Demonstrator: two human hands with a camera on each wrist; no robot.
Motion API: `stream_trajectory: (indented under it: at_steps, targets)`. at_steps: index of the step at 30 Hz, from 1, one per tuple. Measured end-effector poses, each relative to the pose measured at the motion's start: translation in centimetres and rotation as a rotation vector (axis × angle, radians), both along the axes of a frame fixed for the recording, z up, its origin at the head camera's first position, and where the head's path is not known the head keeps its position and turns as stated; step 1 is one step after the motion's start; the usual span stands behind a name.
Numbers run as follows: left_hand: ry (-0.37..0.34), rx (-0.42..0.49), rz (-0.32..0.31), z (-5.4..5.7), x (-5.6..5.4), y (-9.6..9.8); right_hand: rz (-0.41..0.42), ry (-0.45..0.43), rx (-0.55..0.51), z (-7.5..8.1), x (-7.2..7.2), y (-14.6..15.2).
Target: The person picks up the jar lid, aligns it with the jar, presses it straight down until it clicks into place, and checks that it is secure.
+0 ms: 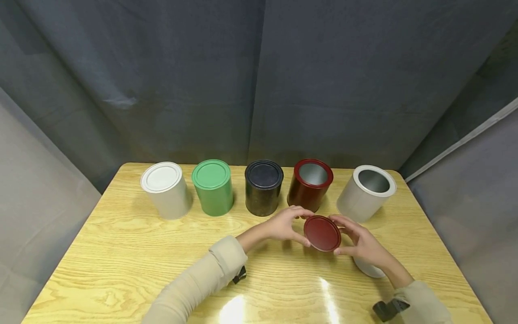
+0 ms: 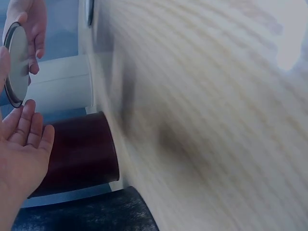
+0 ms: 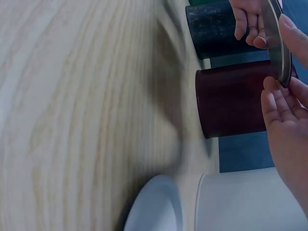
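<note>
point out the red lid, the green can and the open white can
Red lid (image 1: 322, 233), head view: middle of its broad face
Green can (image 1: 216, 198), head view: front of its side wall
Open white can (image 1: 358, 201), head view: its side wall

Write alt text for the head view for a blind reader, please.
Someone's left hand and right hand hold a red lid above a table. Beyond, left to right, stand a white can, green can and black can, all lidded, then an open red can and open white can. A white lid lies below the right hand.
</note>
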State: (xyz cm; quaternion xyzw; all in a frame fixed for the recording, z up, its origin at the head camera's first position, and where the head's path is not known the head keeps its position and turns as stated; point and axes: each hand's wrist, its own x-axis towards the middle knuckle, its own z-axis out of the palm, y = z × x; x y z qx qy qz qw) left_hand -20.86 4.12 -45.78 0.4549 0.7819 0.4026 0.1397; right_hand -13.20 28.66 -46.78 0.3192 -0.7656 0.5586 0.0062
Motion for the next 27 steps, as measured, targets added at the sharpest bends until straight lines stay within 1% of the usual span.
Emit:
stream_trajectory:
  at_steps: [5, 8, 11, 14, 17, 20, 27]
  targets:
    - [-0.014, 0.029, 0.0, 0.6, -0.3, -0.1, 0.0, 0.006, 0.004, 0.4, -0.3, -0.1]
    - [0.0, 0.045, 0.003, 0.8, -0.6, 0.0, 0.005, 0.008, -0.001, 0.8, -0.6, 0.0]
    - [0.052, 0.061, 0.007, 1.1, -0.8, -0.1, 0.007, 0.014, 0.001, 1.3, -0.9, 0.1]
    - [0.108, 0.096, 0.021, 1.7, -1.0, -0.4, 0.007, 0.012, -0.001, 1.7, -1.2, 0.0]
    - [0.137, 0.13, 0.034, 2.3, -1.3, -0.6, 0.006, 0.012, -0.009, 2.1, -1.5, -0.2]
    - [0.141, 0.143, 0.042, 2.7, -1.5, -0.7, 0.003, 0.013, -0.021, 2.4, -1.7, -0.4]
    - [0.104, 0.177, 0.079, 3.2, -1.9, -0.9, -0.022, 0.009, -0.036, 3.3, -2.0, -0.5]
